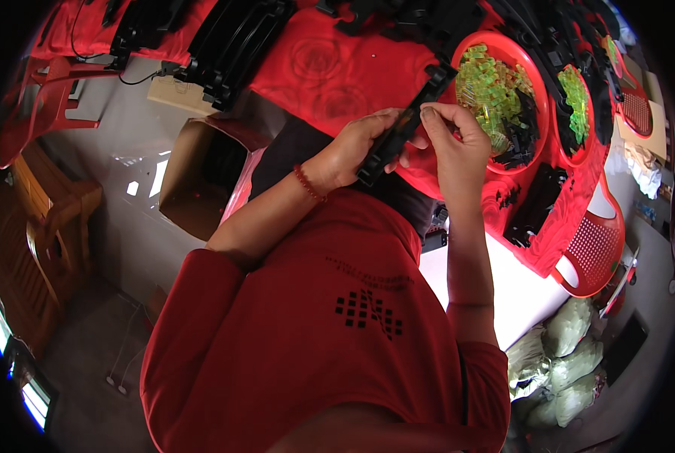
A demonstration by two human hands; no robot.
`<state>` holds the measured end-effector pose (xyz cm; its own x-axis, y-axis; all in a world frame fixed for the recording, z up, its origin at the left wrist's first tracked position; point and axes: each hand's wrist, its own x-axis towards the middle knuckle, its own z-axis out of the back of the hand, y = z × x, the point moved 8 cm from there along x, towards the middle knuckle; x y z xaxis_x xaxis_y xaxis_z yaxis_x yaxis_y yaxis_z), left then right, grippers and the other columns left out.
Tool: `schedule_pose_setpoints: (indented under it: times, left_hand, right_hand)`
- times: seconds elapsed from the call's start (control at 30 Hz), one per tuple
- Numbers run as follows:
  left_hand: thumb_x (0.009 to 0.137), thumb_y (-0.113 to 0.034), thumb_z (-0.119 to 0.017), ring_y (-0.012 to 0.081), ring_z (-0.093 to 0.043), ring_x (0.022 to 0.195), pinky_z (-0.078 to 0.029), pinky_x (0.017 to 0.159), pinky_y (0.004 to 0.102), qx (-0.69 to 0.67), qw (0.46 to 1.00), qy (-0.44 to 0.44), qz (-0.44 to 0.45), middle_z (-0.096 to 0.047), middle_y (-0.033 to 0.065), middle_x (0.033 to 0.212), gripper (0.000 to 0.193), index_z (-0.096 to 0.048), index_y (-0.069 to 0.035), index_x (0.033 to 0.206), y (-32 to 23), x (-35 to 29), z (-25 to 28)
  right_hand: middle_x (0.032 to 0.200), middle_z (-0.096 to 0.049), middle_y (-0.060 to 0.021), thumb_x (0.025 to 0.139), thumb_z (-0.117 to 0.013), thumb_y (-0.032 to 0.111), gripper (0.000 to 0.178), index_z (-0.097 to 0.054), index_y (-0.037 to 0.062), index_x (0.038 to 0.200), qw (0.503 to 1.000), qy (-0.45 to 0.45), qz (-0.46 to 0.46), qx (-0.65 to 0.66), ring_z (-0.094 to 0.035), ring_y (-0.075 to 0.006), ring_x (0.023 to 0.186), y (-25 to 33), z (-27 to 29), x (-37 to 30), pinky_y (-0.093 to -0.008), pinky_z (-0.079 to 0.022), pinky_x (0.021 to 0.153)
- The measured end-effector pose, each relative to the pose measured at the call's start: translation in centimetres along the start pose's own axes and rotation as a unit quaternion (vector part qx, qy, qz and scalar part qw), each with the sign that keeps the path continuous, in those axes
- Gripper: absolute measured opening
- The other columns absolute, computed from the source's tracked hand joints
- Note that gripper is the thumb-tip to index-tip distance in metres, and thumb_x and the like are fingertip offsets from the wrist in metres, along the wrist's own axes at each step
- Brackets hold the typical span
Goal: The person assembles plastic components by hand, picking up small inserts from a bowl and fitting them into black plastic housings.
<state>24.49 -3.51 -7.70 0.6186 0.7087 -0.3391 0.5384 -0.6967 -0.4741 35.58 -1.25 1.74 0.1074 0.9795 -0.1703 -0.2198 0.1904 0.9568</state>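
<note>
My left hand (pixel 345 155), with a red beaded bracelet at the wrist, is closed around a long, narrow black plastic part (pixel 433 81). The part is tilted, its far end pointing up and right over the red cloth. My right hand (pixel 458 140) has thumb and forefinger pinched together close to the part's middle. Whatever small thing that pinch holds, if any, is hidden. Just right of my right hand stands a red basin (pixel 535 79) with translucent yellow-green pieces (pixel 487 83) and small black pieces (pixel 524 140) in it.
A second red basin (pixel 565 155) holds similar green pieces. Black parts (pixel 239 41) are stacked along the red-clothed table (pixel 315 64). An open cardboard box (pixel 177 181) stands at left, red chairs (pixel 598 249) on both sides, and stuffed pale bags (pixel 571 370) at lower right.
</note>
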Motion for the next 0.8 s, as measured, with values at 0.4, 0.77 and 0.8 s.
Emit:
schedule_pose_setpoints:
  times: [0.4,0.77,0.8]
  left_hand:
    - [0.106,-0.026,-0.027,0.0207,-0.065,0.074,-0.05,0.06,0.0279,0.007,1.0,-0.003,0.001,-0.066,0.0138,0.088,0.039,-0.053,-0.001,0.123,0.0,0.1,-0.1]
    - [0.106,-0.024,-0.027,0.0217,-0.068,0.07,-0.052,0.057,0.0282,0.001,1.0,0.0,0.003,-0.068,0.0156,0.084,0.039,-0.051,-0.001,0.126,0.5,0.4,0.2]
    - [0.106,-0.024,-0.027,0.0216,-0.067,0.07,-0.052,0.057,0.0277,0.006,1.0,-0.006,0.004,-0.068,0.0158,0.084,0.04,-0.052,-0.001,0.125,0.5,0.3,0.1]
  right_hand:
    - [0.064,-0.057,-0.0013,0.082,-0.075,0.002,0.006,-0.069,0.0012,0.083,0.992,-0.056,0.089,-0.07,-0.054,-0.0084,0.051,0.5,-0.9,-0.5,-0.026,-0.038,0.051]
    - [0.067,-0.056,0.0019,0.079,-0.076,0.009,0.007,-0.07,0.0116,0.083,0.907,-0.108,0.267,-0.308,-0.054,-0.0156,0.065,1.5,-1.4,-1.2,-0.0347,-0.033,0.076]
    - [0.068,-0.056,0.0011,0.079,-0.077,0.008,0.007,-0.072,0.0103,0.083,0.885,-0.115,0.29,-0.346,-0.053,-0.0144,0.063,1.9,-1.6,-1.4,-0.0321,-0.035,0.073]
